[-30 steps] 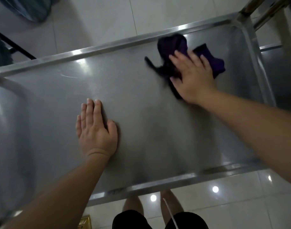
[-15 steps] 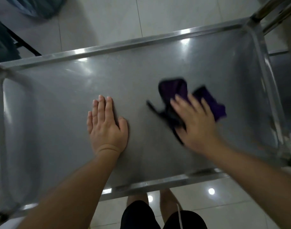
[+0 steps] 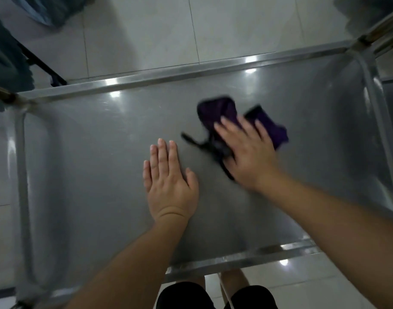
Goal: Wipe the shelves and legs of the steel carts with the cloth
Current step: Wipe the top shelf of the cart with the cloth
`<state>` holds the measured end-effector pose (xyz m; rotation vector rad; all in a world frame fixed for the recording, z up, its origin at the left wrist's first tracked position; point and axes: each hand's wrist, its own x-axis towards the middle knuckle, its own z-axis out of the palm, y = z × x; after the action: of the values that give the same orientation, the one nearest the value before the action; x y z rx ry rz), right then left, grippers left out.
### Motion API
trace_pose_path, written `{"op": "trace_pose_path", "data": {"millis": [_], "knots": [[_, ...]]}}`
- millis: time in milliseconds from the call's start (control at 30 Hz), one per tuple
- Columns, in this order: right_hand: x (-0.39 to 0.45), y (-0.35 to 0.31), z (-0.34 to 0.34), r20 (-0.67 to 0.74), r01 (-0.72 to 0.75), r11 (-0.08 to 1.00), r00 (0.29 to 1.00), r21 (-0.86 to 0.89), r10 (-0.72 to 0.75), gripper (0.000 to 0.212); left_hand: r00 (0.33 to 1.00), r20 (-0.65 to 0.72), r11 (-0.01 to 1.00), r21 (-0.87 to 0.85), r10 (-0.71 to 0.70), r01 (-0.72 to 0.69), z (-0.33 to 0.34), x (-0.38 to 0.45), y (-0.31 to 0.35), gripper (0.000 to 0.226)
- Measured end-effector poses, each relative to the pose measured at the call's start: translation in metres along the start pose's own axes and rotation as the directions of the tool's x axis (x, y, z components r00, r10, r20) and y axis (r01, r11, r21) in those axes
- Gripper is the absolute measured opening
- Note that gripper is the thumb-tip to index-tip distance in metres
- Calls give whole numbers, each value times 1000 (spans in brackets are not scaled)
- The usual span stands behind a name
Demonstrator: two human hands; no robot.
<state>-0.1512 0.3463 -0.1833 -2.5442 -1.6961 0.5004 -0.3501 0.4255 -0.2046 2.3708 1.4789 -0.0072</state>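
Below, a steel cart shelf [image 3: 102,163] is seen from above. A dark purple cloth [image 3: 222,112] is pressed flat onto the shelf, right of centre, by the right hand [image 3: 249,157], fingers straight and spread. Beside it, the left hand [image 3: 168,186] is laid flat on the bare shelf, fingers straight and together.

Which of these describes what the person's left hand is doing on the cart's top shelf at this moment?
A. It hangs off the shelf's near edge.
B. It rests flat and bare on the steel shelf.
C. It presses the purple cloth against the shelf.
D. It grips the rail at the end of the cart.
B: the left hand lies flat on the steel shelf with straight fingers, while the right hand presses the purple cloth.
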Motion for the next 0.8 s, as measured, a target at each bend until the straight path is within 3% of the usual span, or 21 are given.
{"op": "trace_pose_path", "data": {"millis": [133,267,433,633,800], "knots": [[123,-16,-22,16,-117,993,993,1,117,71,1000,7,1000,-1,2,-2,0,3,2,78],[151,-29,-23,17,-187,982,982,20,187,68,1000,21,1000,-11,15,-15,-1,4,1,78],[84,-42,-14,29,-114,993,993,10,114,70,996,81,989,-144,36,-24,-10,7,-6,82],[-48,-71,13,151,-21,1000,988,0,21,85,972,226,916,-399,60,37,-32,18,-15,79],[-152,-92,40,251,88,992,962,85,-107,96,922,372,905,-422,109,63,-50,28,-23,66]]}}
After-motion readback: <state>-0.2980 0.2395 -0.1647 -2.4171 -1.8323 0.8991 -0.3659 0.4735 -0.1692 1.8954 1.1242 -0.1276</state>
